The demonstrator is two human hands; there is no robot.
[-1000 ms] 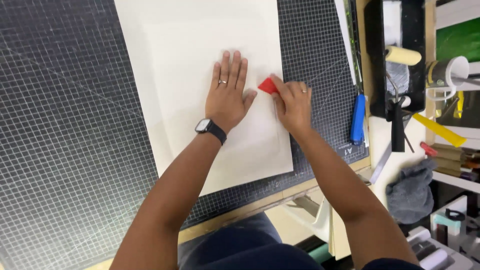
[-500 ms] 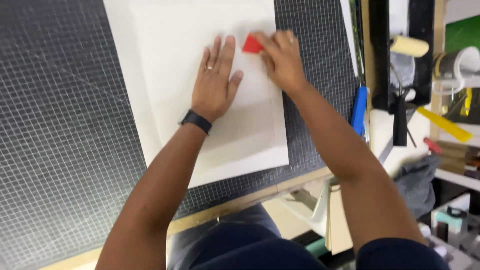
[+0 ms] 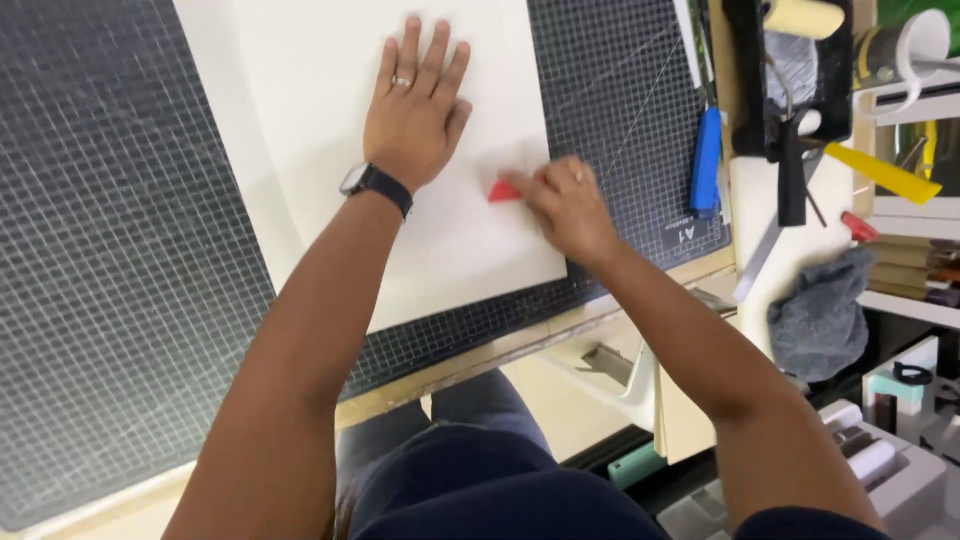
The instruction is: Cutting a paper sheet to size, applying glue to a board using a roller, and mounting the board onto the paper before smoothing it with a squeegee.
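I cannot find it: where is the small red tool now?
The red tool is under the right hand's fingertips on the white sheet, below the flat left hand.

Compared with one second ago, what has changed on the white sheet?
The right hand, gripping the red tool, first pushed it up the white sheet, then drew it back down toward the near edge. The left hand stayed flat on the sheet; the sheet stayed on the cutting mat.

A blue-handled knife [image 3: 706, 160] beside the gridded cutting mat [image 3: 120, 250] — grey cloth [image 3: 822, 312] nearby.
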